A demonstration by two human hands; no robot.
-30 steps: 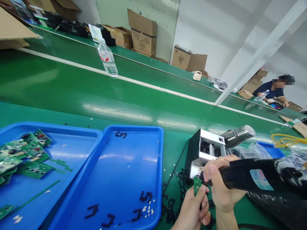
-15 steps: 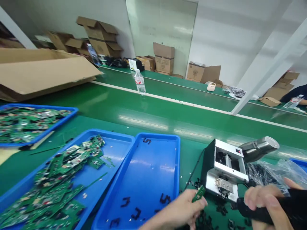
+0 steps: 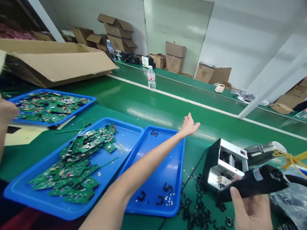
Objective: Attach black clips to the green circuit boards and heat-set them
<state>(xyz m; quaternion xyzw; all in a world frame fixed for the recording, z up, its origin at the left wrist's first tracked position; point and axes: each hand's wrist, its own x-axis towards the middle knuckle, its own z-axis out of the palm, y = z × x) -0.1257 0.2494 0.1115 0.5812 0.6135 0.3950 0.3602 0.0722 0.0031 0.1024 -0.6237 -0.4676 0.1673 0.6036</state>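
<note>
My left hand [image 3: 189, 126] reaches out over the green belt beyond the blue trays, its thumb and forefinger spread apart. A tiny dark green thing shows beside the thumb; it is too small to tell whether it is the narrow circuit board. Low on the right, my right hand [image 3: 251, 207] is wrapped under a black electric screwdriver [image 3: 254, 183], its nose pointing left. Just behind that nose stands a silver and black screw feeder [image 3: 226, 166]. Several small black plastic clips [image 3: 198, 207] lie scattered on the green bench in front of the feeder.
One blue tray [image 3: 134, 126] holds a heap of circuit boards; another tray [image 3: 181, 166] has a few black clips. A third tray [image 3: 93, 100] of boards stands left, near another person's hand [image 3: 7, 110]. A water bottle [image 3: 151, 78] and steel flask [image 3: 266, 151] stand upright and lie tilted respectively.
My left hand has swung from beside the screw feeder up and away over the belt; the circuit board no longer shows clearly. The screwdriver moved off the board to the right. The view turned left.
</note>
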